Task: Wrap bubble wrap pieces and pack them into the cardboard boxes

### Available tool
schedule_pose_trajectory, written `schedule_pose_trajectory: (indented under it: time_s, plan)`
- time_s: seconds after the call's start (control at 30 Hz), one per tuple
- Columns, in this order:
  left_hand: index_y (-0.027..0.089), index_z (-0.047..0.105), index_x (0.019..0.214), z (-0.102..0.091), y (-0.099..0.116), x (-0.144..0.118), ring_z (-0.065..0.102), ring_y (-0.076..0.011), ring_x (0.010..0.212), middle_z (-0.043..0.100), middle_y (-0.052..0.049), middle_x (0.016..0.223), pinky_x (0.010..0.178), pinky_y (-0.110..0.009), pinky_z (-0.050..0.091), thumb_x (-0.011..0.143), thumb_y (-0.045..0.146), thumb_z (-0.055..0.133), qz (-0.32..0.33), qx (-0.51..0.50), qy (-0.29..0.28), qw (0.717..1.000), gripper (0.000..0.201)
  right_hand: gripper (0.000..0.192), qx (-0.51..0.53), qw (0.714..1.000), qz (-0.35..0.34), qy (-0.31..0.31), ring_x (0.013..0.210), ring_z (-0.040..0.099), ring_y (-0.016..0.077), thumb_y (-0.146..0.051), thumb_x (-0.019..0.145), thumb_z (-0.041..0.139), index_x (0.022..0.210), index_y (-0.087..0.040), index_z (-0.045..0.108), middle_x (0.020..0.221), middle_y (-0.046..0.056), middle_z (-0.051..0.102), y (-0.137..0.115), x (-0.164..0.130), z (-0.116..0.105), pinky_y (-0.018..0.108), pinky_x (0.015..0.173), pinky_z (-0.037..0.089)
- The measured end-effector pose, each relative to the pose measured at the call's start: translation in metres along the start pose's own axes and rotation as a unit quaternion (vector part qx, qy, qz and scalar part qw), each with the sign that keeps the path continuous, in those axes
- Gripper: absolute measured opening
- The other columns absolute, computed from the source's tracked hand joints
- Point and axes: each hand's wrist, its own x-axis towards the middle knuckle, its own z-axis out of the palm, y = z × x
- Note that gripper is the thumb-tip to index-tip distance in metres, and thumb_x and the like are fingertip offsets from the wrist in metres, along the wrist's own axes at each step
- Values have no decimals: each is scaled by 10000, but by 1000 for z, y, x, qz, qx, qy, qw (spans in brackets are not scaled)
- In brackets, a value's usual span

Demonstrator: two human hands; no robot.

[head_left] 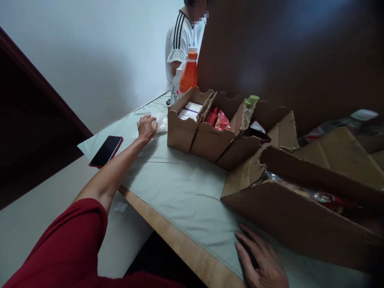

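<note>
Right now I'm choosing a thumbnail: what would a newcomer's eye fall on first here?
Probably the orange bottle at the table's far end, beside a seated person. Next, the row of open cardboard boxes along the table. The left hand rests on a clear plastic bag near a red phone; the right hand lies flat.

Dim indoor light; the white wall (pixel 99 60) at upper left is brightest. Upper right cardboard flap (pixel 294 52) blurred, dark, out of focus. Edges stretch and bend; soft shadows lie under the cardboard boxes (pixel 207 140).
</note>
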Motion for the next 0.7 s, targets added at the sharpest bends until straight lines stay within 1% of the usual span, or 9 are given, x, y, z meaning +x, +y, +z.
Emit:
schedule_pose_trajectory:
  time_s: [0.1,0.23,0.33,0.4,0.43,0.53,0.6,0.67,0.7]
  plan:
    - [221,700,847,-9,5,3,587,-308,1260,718,-121,1181,1161,-508,372,817,239,691,5,-63,38,997,36,248,-3,1000,-2,-9,979,728,243,-358,1025,516,1116,-215,697,1161,99,744,-2,2,-1,395,814,564]
    - [199,690,886,-38,23,-9,658,-224,1097,725,-83,1060,973,-363,510,881,293,656,9,-156,97,983,100,244,1,1000,-12,12,958,731,240,-359,1029,514,1094,-207,693,1133,103,747,-2,4,1,395,800,567]
    - [183,668,919,-65,38,-36,671,-172,913,708,-43,914,852,-313,540,918,362,604,1,-214,137,967,191,243,18,999,1,30,944,736,245,-357,1029,509,1077,-211,698,1117,102,752,-4,5,-3,400,783,574]
    - [192,644,919,-83,49,-67,668,-158,819,690,-19,860,757,-297,557,910,421,598,-19,-265,139,954,234,226,46,998,25,37,957,736,251,-347,1022,520,1070,-222,702,1126,98,754,-10,9,-11,405,788,584]
    - [200,632,911,-90,56,-87,668,-157,788,686,-10,853,704,-288,562,893,449,615,-37,-299,128,945,251,213,68,996,43,38,981,735,253,-339,1015,531,1074,-230,704,1142,95,753,-15,13,-16,408,806,591]
    - [199,635,867,-97,79,-156,677,-164,804,699,-1,890,666,-274,581,773,420,775,-165,-466,17,869,277,240,158,981,111,16,1131,704,264,-339,988,581,1190,-264,687,1278,91,717,-36,30,-33,424,908,596]
    - [178,660,853,-89,97,-203,673,-157,794,701,-9,889,669,-266,589,750,391,816,-252,-507,-74,821,283,448,240,958,155,-18,1257,649,284,-399,953,639,1385,-293,592,1420,102,645,-51,43,-39,442,965,583]
    - [162,682,853,-76,115,-246,662,-139,761,696,-10,869,659,-245,585,762,368,825,-318,-518,-143,781,266,738,343,919,188,-35,1336,595,309,-499,884,713,1537,-293,436,1518,133,564,-64,51,-39,453,987,576]
    - [159,687,850,-68,123,-265,656,-131,746,693,-8,858,653,-236,581,771,361,825,-343,-522,-167,763,257,842,393,895,206,-36,1344,589,315,-531,848,744,1568,-283,386,1530,147,549,-69,52,-37,450,987,576]
